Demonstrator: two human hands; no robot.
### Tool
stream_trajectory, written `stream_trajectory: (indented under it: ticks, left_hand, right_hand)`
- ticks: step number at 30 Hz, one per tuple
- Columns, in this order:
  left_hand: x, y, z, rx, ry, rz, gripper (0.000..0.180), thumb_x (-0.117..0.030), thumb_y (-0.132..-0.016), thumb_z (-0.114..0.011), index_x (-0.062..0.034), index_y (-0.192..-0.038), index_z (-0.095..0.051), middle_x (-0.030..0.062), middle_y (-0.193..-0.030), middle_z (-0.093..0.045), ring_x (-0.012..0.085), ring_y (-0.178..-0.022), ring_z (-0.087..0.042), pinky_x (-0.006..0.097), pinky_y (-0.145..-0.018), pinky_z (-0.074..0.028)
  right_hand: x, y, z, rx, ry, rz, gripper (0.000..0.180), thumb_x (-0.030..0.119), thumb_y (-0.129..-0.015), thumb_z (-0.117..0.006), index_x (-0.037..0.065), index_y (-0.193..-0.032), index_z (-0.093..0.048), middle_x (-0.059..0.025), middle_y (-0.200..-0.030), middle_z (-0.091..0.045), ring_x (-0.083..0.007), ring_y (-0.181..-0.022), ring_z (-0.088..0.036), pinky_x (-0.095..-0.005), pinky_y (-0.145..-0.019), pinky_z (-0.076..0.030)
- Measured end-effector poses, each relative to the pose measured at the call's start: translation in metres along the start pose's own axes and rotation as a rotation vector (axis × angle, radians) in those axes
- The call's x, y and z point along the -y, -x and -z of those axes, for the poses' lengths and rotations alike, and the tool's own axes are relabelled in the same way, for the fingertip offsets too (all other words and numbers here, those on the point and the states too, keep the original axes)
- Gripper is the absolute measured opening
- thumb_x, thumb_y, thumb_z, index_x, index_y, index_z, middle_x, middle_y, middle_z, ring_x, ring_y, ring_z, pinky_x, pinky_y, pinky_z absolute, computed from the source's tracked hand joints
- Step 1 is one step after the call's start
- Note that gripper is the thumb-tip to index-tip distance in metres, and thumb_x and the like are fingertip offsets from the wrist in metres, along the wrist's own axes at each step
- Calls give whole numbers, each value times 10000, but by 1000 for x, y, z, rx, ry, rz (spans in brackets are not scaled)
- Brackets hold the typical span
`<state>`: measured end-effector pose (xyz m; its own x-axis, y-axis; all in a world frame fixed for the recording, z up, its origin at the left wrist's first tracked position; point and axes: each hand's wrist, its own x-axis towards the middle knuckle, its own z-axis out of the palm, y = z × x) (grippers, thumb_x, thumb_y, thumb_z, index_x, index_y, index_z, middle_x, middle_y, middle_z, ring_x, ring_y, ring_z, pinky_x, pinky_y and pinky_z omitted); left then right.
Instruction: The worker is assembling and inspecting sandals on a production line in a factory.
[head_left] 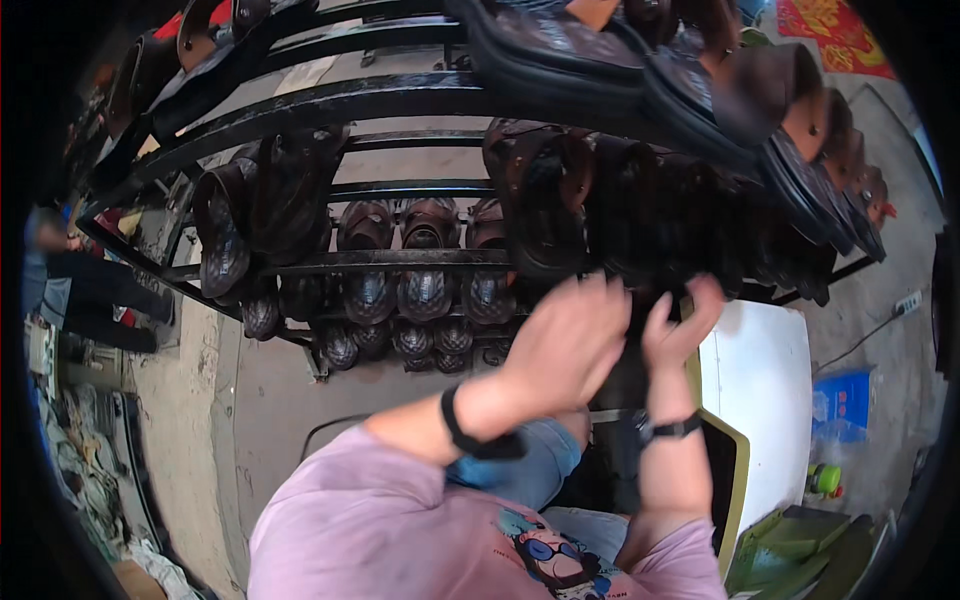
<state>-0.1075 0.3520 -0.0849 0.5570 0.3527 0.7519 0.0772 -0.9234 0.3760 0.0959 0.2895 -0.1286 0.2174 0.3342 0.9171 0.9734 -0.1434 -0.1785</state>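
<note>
My left hand (572, 335) is raised in front of a black metal shoe rack (400, 262), its fingers stretched out and blurred by motion, with nothing visible in it. To its right, my right hand (683, 325) is held up with thumb and fingers apart, also holding nothing I can see. Just beyond the hands, dark brown sandals (545, 195) fill the middle shelf, the ones at right lost in shadow. More brown sandals (560, 50) with black soles line the top shelf. Lower down sit several dark woven-patterned shoes (425, 290).
By my right arm stands a white panel (757, 400) with a yellow-green edge. A blue bin (842, 405), a cable with a socket strip (907, 303) and green crates (800, 555) are on the floor at right. Another person (95, 290) is at far left.
</note>
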Motion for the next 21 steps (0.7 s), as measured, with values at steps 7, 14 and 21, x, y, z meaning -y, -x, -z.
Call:
stream_trajectory:
  ticks: [7,14,21]
  left_hand:
    - [151,119,53,-98,-113,1128,771,-264,-643,-788,75,-1224,-412,244,-1198,-473,394,-1121,-461,397,-980,-368]
    - [276,125,11,164,-235,916,543,-293,-695,-702,12,-1121,-558,277,-1011,-591,416,-996,-559,443,-882,-455]
    - [251,111,-9,322,54,748,451,-220,-790,-631,-4,-1177,-547,234,-1136,-593,374,-1107,-539,401,-947,-409]
  right_hand:
    - [58,107,-53,508,-418,-554,422,121,-704,-736,10,-1069,-554,-165,-1022,-563,-320,-961,-568,-378,-842,-461]
    - [32,90,-187,668,39,27,614,417,-750,-660,24,-1208,-549,-186,-1181,-584,-285,-1168,-511,-353,-1018,-366]
    - [5,83,-123,1583,-326,-977,463,308,-731,-614,67,-1126,-629,-194,-1205,-571,-299,-1162,-512,-359,-982,-399]
